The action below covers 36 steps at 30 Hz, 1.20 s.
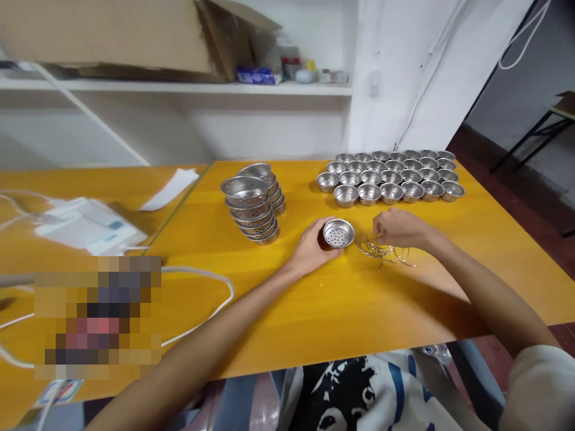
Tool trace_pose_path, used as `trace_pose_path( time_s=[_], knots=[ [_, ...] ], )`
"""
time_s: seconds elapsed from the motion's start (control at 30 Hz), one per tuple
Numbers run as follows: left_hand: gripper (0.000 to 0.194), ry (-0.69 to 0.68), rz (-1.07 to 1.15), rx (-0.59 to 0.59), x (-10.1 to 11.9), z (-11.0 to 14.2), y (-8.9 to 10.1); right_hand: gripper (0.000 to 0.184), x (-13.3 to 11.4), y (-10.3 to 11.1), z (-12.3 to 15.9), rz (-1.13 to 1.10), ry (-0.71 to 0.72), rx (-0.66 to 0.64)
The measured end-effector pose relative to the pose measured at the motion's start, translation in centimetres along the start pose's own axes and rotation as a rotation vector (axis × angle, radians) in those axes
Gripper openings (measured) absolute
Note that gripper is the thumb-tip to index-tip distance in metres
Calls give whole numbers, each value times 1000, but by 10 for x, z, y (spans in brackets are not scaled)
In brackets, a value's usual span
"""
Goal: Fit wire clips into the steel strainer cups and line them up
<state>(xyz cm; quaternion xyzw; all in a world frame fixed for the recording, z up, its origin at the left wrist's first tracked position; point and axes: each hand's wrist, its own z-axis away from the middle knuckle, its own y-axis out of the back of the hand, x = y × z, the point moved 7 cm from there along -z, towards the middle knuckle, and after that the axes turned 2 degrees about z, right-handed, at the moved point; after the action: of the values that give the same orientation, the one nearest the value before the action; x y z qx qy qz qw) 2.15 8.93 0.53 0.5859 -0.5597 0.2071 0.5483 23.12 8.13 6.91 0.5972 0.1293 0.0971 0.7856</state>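
Note:
My left hand (311, 246) is wrapped round a small perforated metal strainer cup (338, 234), its opening tilted up toward me. Just right of the cup, my right hand (399, 227) is closed with its fingers curled together; whatever is in them, if anything, is too small to make out. Under that hand lies a loose tangle of thin curved metal wires (390, 256) on the yellow table (287, 323).
Two leaning stacks of strainer cups (246, 194) stand to the left. Rows of single cups (392, 178) fill the back right. At far left are a white power adapter (96, 224), cables (202, 270) and a paper (173, 188). A shelf (188, 88) holds a cardboard box (112, 36).

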Motion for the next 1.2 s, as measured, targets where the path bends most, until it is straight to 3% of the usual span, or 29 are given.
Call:
trace_pose_path(
  time_s=[0.13, 0.3, 0.47, 0.63, 0.8, 0.97, 1.1, 1.2],
  knots=[
    [68, -53, -18, -33, 3, 1, -1, 22, -12, -11, 4, 102, -12, -105],
    [80, 19, 79, -98, 0, 4, -5, 24, -27, -15, 4, 146, -10, -63],
    [87, 78, 52, -142, 7, 6, -4, 20, -25, -11, 5, 121, 5, -44],
    [83, 95, 89, -148, 8, 7, -4, 17, -18, 5, 1, -76, 87, 159],
    [73, 77, 104, -138, 6, 6, -6, 15, -42, 0, -6, -305, 281, 375],
    [71, 44, 107, -149, 12, 4, -7, 13, -52, -17, -13, -340, 277, 393],
    [72, 48, 91, -141, 16, 5, -6, 12, -51, -15, -11, -388, 269, 420],
    [61, 46, 57, -131, 18, 7, -5, 9, -49, -16, -12, -499, 231, 428]
  ],
)
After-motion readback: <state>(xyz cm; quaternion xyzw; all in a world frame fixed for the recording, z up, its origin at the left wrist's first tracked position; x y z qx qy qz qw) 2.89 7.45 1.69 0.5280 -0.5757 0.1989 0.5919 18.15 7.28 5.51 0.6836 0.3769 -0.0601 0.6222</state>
